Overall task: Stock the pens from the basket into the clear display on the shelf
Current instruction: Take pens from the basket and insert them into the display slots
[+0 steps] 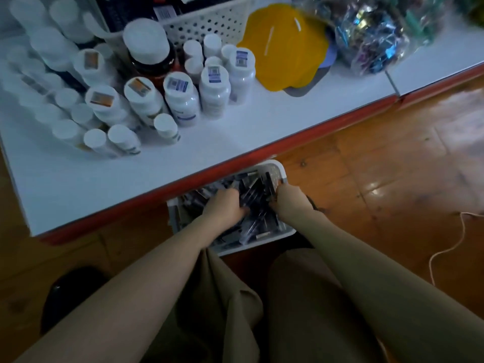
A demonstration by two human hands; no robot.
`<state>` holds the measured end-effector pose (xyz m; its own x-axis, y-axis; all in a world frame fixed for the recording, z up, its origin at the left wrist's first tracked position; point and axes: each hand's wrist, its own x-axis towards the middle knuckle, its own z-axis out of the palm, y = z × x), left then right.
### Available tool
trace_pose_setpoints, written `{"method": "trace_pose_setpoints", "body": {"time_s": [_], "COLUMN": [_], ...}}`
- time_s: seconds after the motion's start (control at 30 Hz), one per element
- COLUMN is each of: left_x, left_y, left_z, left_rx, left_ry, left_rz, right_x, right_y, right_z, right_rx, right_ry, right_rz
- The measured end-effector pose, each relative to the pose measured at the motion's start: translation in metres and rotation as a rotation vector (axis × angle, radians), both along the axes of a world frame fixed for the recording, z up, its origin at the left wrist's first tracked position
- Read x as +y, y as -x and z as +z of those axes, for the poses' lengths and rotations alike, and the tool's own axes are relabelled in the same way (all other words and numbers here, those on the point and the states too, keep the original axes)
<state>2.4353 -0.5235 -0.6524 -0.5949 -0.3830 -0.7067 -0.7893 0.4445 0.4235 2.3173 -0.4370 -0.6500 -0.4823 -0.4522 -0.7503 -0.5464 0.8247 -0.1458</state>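
Observation:
A white plastic basket stands on the floor, half under the shelf's red front edge, and is full of dark pens. Both my hands are down inside it. My left hand lies on the pile with its fingers curled into the pens. My right hand is at the basket's right side, fingers curled round some pens near the rim. The fingertips of both hands are hidden among the pens. A clear display is not recognisable in this view.
The white shelf holds several white-capped bottles at left, a perforated white basket, a yellow item and a bag of shiny trinkets. A white cord lies on the wooden floor at right. My knees are below.

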Motion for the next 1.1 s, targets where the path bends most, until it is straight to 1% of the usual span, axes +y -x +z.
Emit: {"method": "trace_pose_setpoints", "body": {"time_s": [0.13, 0.23, 0.47, 0.57, 0.7, 0.83, 0.9, 1.0, 1.1], "left_x": [0.009, 0.010, 0.006, 0.005, 0.005, 0.000, -0.002, 0.000, 0.003], "left_y": [0.009, 0.012, 0.003, -0.003, -0.015, -0.034, -0.044, -0.059, -0.070], "left_z": [-0.013, -0.019, -0.013, 0.001, 0.034, 0.073, 0.096, 0.144, 0.200], "left_rx": [-0.008, -0.012, -0.020, 0.003, -0.010, 0.011, 0.071, 0.250, 0.460], "left_ry": [-0.014, -0.068, -0.093, -0.109, -0.078, -0.060, -0.098, -0.327, -0.404], "left_rz": [-0.007, 0.048, 0.074, 0.095, 0.029, 0.056, 0.134, 0.446, 0.659], "right_x": [0.006, 0.007, 0.004, 0.008, 0.017, 0.026, 0.030, 0.031, 0.027], "right_y": [-0.003, -0.004, -0.012, -0.010, -0.007, -0.015, -0.019, -0.025, -0.031], "right_z": [-0.016, -0.018, -0.014, -0.004, 0.023, 0.066, 0.088, 0.133, 0.190], "right_rx": [0.004, -0.013, -0.027, -0.071, -0.158, -0.230, -0.257, -0.314, -0.435], "right_ry": [-0.022, -0.005, 0.027, 0.045, 0.102, 0.271, 0.390, 0.574, 0.742], "right_rz": [-0.029, -0.064, -0.099, -0.130, -0.224, -0.391, -0.452, -0.535, -0.669]}}
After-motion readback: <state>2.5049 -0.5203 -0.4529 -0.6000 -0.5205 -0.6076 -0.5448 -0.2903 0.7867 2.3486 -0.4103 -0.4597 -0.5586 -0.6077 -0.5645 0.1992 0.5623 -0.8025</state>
